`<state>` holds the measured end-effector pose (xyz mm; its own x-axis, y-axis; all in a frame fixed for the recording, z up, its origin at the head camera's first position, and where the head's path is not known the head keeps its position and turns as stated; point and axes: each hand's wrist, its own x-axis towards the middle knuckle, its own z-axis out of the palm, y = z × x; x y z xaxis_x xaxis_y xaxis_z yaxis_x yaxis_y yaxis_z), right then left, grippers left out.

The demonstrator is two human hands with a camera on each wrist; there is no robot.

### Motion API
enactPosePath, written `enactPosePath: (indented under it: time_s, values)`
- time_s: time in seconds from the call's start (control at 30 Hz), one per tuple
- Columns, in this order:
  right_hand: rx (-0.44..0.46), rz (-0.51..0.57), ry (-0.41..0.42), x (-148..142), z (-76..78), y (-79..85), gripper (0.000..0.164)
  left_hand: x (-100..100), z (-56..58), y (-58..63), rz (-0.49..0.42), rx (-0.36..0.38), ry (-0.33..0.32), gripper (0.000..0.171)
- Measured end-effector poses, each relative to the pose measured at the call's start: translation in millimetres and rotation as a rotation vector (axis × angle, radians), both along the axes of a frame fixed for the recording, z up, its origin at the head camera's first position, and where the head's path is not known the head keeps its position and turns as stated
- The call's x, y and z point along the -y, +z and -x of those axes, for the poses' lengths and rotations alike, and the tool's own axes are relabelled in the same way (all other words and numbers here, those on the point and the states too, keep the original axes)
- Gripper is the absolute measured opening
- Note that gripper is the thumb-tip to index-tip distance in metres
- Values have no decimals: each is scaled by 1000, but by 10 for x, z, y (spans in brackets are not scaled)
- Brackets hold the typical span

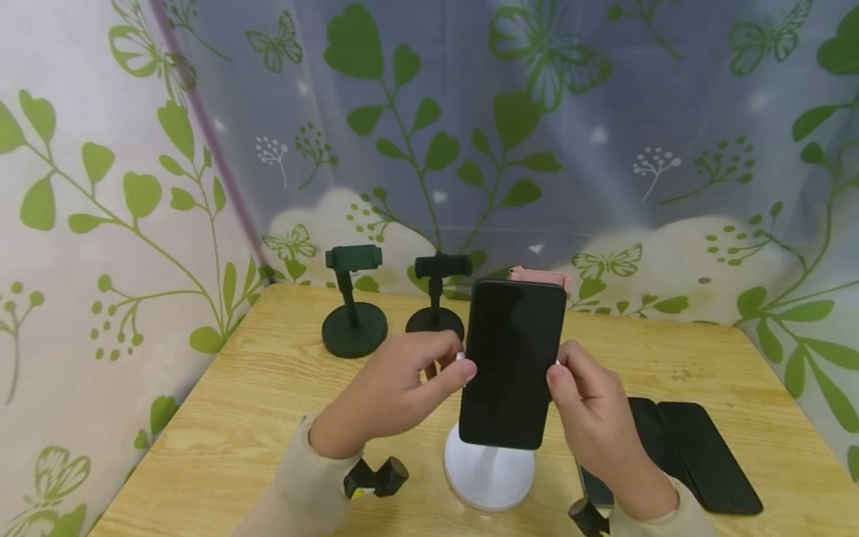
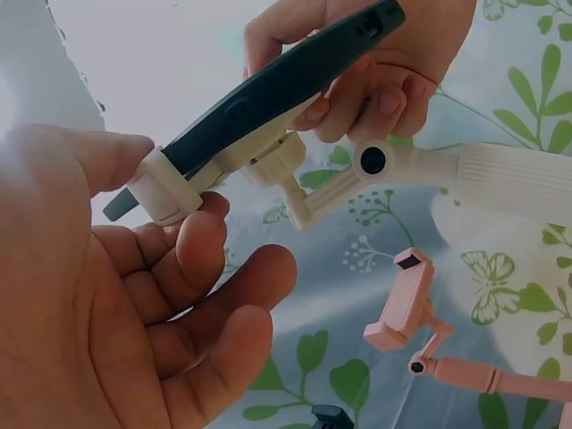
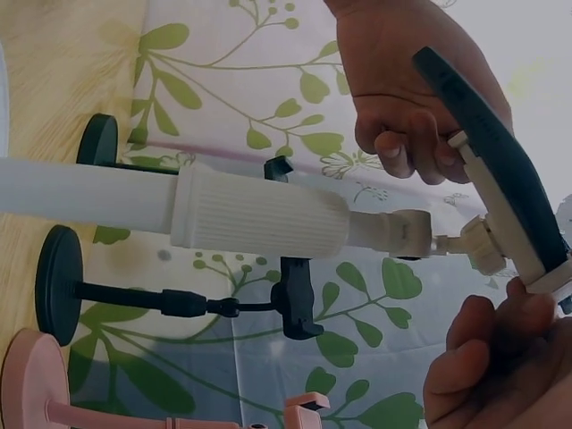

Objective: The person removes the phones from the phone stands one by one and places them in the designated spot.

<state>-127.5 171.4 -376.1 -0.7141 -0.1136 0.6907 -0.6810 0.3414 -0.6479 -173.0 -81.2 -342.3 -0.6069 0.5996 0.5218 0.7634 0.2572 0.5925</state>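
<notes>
A black smartphone stands upright, slightly tilted, in the clamp of a white phone stand. My left hand pinches the white clamp end at the phone's left edge between thumb and index finger, its other fingers loosely bent. At the opposite edge, my right hand holds the other clamp end, thumb in front and fingers curled behind. The clamp joins the stand's ribbed white post through a jointed arm. From the head, the phone hides most of the post.
Behind stand a dark green phone stand, a black phone stand and a pink phone stand, mostly hidden by the phone in the head view. Dark phones lie on the wooden table beside my right hand. A patterned curtain hangs behind.
</notes>
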Motion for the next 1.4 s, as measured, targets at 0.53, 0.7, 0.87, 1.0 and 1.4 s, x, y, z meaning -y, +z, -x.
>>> enactPosePath:
  time_s: [0.53,0.7,0.87,1.0,1.4]
  values:
    - [280,101,128,-6,-96,193,24,-26,-49,21,-78,197,-63,35]
    - [332,157,178,-32,-91,199,26,-59,-68,29,-94,261,-46,38]
    - [262,105,137,-39,-85,180,24,-64,-81,28,-71,253,-5,37]
    - [79,-132,-4,-97,-99,189,22,-18,-83,43,5,162,51,31]
    - [-66,-342,-143,-165,-133,250,31,35,-96,86,57,86,91,18]
